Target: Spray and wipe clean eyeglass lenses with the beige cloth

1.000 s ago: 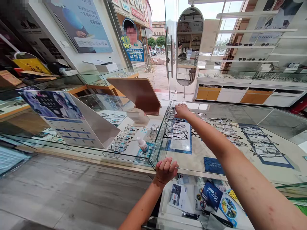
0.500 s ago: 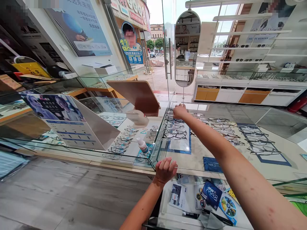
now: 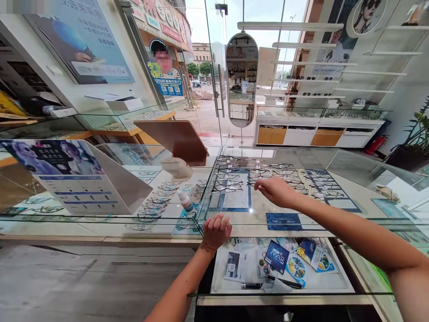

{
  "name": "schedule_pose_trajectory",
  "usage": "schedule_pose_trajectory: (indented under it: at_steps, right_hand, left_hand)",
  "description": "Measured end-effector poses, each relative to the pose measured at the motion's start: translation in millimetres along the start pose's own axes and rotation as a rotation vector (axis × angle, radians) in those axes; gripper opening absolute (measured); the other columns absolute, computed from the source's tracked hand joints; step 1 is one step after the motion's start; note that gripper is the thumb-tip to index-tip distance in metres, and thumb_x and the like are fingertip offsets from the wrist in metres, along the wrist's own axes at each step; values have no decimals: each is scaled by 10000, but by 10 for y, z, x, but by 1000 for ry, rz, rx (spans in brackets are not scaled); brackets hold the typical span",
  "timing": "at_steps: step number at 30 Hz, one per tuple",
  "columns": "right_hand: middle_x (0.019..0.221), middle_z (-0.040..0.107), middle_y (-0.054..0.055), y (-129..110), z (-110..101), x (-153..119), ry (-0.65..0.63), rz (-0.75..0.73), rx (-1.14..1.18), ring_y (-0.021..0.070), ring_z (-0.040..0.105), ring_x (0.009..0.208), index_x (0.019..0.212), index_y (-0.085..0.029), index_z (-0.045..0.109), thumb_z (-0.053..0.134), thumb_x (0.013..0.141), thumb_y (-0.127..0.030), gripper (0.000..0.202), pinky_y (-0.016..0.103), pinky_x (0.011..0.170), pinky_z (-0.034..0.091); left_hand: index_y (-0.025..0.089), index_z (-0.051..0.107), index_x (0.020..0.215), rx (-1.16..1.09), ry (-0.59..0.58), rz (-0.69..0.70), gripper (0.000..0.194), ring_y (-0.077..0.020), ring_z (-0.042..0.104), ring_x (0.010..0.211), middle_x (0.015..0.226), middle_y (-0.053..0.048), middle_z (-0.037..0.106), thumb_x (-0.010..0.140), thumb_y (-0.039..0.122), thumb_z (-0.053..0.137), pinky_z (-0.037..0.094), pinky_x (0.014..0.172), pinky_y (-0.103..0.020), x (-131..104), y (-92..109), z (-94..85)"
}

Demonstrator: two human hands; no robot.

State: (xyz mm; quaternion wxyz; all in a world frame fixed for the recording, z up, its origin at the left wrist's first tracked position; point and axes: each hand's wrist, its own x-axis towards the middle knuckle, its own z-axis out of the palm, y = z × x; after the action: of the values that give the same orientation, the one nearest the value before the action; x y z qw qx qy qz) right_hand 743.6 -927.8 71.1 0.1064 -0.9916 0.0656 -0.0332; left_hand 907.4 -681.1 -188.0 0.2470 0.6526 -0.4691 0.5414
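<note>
My left hand (image 3: 217, 231) is closed over the front glass edge of the display counter (image 3: 234, 222), near the corner where two glass cases meet. My right hand (image 3: 273, 191) reaches over the counter from the right. Its fingers are pinched at a pair of eyeglasses (image 3: 250, 184), mostly hidden behind the fingertips. Left of it, a column of eyeglasses (image 3: 228, 185) lies on a blue-bordered card (image 3: 234, 209). More eyeglasses (image 3: 282, 166) lie behind the hand, and another group (image 3: 323, 185) is to the right on a second card.
Below the counter, an open drawer (image 3: 338, 286) holds packets, leaflets and a dark pen-like tube. A blue cloth or card (image 3: 284, 221) lies near the counter front. In the left case stand a spray bottle (image 3: 185, 201) and eyeglasses; a desk calendar (image 3: 83, 197) stands farther left.
My right hand has drawn back from the far left column to nearer eyeglasses in the middle. My left hand stays on the glass edge. The view has shifted, showing more of the drawer.
</note>
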Motion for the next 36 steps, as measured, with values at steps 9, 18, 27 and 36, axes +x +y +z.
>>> schedule_pose_trajectory:
  at_steps: [9, 18, 27, 36]
  right_hand:
    - [1210, 793, 118, -92, 76, -2093, -376, 34, 166, 334, 736, 1142, 1299, -275, 752, 554, 1110, -520, 368, 440, 979, 533]
    - [1578, 632, 213, 31, 1000, -2809, -70, 36, 78, 406, 580, 1459, 1579, -191, 610, 555, 1108, -590, 621, 624, 1225, 466]
    - [1660, 564, 235, 219, 1265, -2540, 247, -10, -225, 432, 450, 1570, 1595, -165, 587, 595, 1082, -632, 694, 612, 1262, 382]
    - [1664, 539, 271, 560, 1231, -2065, 253, 18, -287, 438, 432, 1551, 1686, -75, 451, 573, 1076, -693, 877, 603, 1294, 329]
  left_hand:
    - [168, 562, 1618, -189, -520, 50, 655, -331, 608, 1496, 1599, -171, 659, 964, 206, 584, 371, 1279, -480, 342, -120, -619]
    - [30, 384, 1730, -301, -984, 42, 893, -369, 353, 1696, 1817, -227, 336, 981, 468, 596, 299, 1389, -537, 899, -178, -748]
    - [-22, 318, 1747, -268, -1152, -68, 1048, -364, 229, 1740, 1850, -224, 218, 1027, 730, 443, 221, 1417, -503, 1063, 16, -540]
    - [-9, 343, 1745, -289, -1162, -88, 1139, -385, 241, 1733, 1838, -235, 245, 1001, 852, 401, 249, 1408, -526, 999, 11, -559]
